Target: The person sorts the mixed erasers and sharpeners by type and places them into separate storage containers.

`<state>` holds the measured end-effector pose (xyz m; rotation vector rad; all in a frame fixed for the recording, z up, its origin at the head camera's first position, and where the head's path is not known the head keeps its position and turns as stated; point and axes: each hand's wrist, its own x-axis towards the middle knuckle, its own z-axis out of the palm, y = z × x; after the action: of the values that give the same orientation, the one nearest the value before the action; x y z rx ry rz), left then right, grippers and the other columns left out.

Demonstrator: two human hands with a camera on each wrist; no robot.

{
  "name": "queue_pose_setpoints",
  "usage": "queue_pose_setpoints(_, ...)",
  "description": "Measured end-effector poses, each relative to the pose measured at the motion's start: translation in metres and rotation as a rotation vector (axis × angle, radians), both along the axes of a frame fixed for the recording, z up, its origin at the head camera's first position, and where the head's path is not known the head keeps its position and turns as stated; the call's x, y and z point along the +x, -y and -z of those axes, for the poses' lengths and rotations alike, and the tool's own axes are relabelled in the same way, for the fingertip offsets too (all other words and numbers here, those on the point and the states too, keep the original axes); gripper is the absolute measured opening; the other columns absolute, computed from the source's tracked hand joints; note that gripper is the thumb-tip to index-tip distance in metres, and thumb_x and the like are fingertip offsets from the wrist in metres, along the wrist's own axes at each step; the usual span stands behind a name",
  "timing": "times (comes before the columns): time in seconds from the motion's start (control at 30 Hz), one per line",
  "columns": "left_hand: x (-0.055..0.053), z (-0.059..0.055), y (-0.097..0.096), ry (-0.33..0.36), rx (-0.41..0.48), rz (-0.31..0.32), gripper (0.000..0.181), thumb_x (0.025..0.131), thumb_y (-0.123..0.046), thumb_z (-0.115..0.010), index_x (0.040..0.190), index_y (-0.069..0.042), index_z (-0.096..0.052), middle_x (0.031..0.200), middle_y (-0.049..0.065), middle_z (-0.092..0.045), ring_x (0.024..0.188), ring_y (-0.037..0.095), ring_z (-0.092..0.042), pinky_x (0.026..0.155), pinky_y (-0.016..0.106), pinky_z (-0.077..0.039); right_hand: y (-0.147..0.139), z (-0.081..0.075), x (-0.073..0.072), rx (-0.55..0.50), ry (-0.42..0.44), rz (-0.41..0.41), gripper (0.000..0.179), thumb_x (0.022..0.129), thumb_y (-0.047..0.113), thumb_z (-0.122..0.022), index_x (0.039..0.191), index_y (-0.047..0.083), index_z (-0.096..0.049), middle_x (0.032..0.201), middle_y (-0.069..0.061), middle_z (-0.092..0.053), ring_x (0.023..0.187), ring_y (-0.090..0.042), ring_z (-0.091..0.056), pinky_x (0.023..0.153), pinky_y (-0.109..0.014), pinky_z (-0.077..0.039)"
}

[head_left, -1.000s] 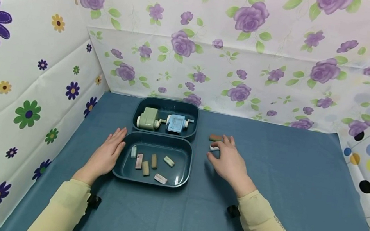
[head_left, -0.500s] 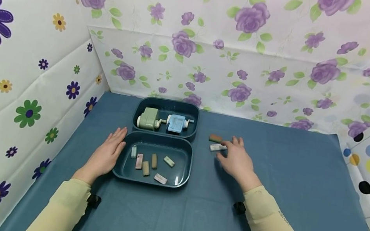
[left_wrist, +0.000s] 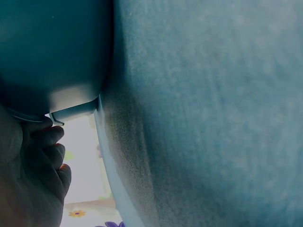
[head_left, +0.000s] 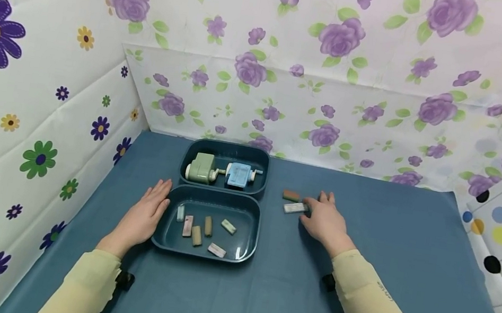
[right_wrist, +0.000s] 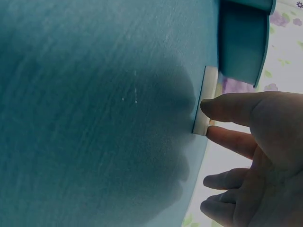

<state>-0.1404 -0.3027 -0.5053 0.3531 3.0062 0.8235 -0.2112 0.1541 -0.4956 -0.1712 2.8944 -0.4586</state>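
Observation:
In the head view, my right hand (head_left: 325, 223) is at the right end of a white eraser (head_left: 295, 208) lying on the blue cloth. In the right wrist view, thumb and index finger pinch the end of that eraser (right_wrist: 206, 94), the other fingers spread apart. A reddish-brown eraser (head_left: 291, 195) lies just behind it. My left hand (head_left: 141, 216) rests with straight fingers along the left wall of the front dark teal tray (head_left: 203, 254). Inside this tray lie several small erasers, among them a pink one (head_left: 187, 226) and a tan one (head_left: 197, 236).
Behind the front tray stands a second teal tray (head_left: 233, 147). It holds a green crank pencil sharpener (head_left: 202, 168) and a blue one (head_left: 238, 175). A flowered cloth wall (head_left: 296, 109) rises at the table's back edge, with patterned walls on both sides.
My right hand has shifted a little to the right along the white eraser, uncovering more of it. The left hand stays at the tray. The head view has tilted slightly.

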Motion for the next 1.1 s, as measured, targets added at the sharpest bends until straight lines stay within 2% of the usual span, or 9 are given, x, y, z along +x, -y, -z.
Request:
queue_pose_setpoints(0.2,-0.0004,0.0011,-0.0004,-0.009,0.006,0.000,0.055,0.119,-0.020,-0.040,0.166,0.006,-0.028,0.174,0.023,-0.025,0.162,0.041,-0.016,0.131,0.058,-0.012,-0.0012,-0.0018,-0.0010,0.007,-0.024,-0.011,0.033,0.104,0.022,-0.073,0.133,0.008,-0.073,0.168,-0.037,-0.024,0.159,-0.054,-0.010,0.101,-0.072,-0.051)
queue_pose_setpoints(0.43,-0.0007,0.0010,-0.0003,0.000,-0.001,-0.004,0.055,0.118,-0.018,-0.041,0.166,0.006,-0.027,0.174,0.023,-0.024,0.162,0.041,-0.016,0.132,0.058,-0.012,-0.0026,-0.0012,-0.0006,0.015,-0.011,-0.019,0.026,0.103,0.024,-0.075,0.125,0.010,-0.074,0.168,-0.037,-0.026,0.159,-0.055,-0.011,0.099,-0.071,-0.052)
queue_pose_setpoints(1.1,-0.0010,0.0026,0.0002,0.003,-0.004,-0.009,0.056,0.119,-0.019,-0.041,0.167,0.005,-0.026,0.174,0.024,-0.024,0.162,0.041,-0.016,0.131,0.058,-0.012,-0.0051,0.0007,0.0000,0.008,-0.010,-0.026,0.027,0.103,0.023,-0.075,0.126,0.010,-0.076,0.165,-0.036,-0.033,0.158,-0.056,-0.015,0.103,-0.071,-0.051)
